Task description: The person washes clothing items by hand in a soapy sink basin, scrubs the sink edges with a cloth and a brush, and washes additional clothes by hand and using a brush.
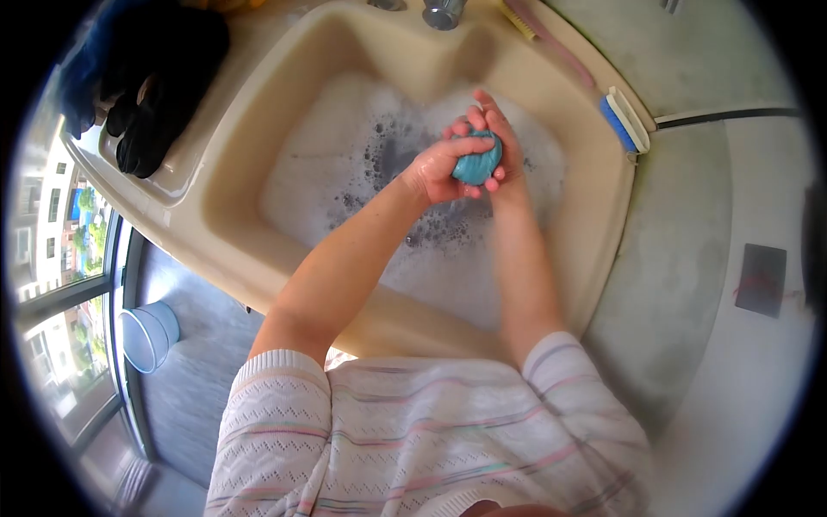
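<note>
A balled-up teal cloth [478, 158] is pressed between my two hands above the soapy water [310, 164] in a beige sink [250, 112]. My left hand [441, 165] wraps it from the left, with the thumb lying across its top. On the far side my right hand [508, 148] cups it, fingers partly hidden behind the cloth and the other hand. Foam and bubbles cover the water around them, and nothing beneath the suds can be made out.
Dark clothes [164, 86] are heaped on the left ledge. A metal faucet [443, 12] stands at the back. A long-handled brush [551, 43] and a blue-and-white scrub brush [625, 121] lie along the right rim. A light-blue bucket [150, 336] is on the floor at left.
</note>
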### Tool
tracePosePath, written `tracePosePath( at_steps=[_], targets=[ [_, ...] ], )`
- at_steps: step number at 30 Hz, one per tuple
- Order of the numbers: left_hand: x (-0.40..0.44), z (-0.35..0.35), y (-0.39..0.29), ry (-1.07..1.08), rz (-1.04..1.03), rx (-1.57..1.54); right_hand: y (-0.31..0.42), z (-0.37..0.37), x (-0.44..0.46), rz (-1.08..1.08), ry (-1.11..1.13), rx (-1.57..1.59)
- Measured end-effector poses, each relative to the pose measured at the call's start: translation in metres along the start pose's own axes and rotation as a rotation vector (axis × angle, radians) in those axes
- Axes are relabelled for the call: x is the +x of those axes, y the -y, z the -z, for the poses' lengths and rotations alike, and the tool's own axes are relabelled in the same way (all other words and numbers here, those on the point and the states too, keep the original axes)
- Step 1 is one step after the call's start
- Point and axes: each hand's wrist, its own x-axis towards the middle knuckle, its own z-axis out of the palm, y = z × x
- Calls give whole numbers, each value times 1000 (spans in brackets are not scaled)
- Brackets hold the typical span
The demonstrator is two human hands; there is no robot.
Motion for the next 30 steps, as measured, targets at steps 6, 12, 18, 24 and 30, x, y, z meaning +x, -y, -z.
tracePosePath(
  at_steps=[6, 12, 18, 24, 30],
  targets=[
    [5, 0, 2, -104, -2, 175, 19, -1, 21, -160, -203, -371],
    [23, 13, 17, -544, -119, 412, 1, 9, 28, -161, -402, -491],
    [27, 44, 23, -896, -146, 1348, -37, 35, 36, -35, -628, -561],
    [30, 48, 29, -904, -251, 1329, -32, 36, 34, -63, -682, -431],
    [2, -14, 7, -42, 58, 123, 29, -8, -3, 60, -172, -70]
  ],
)
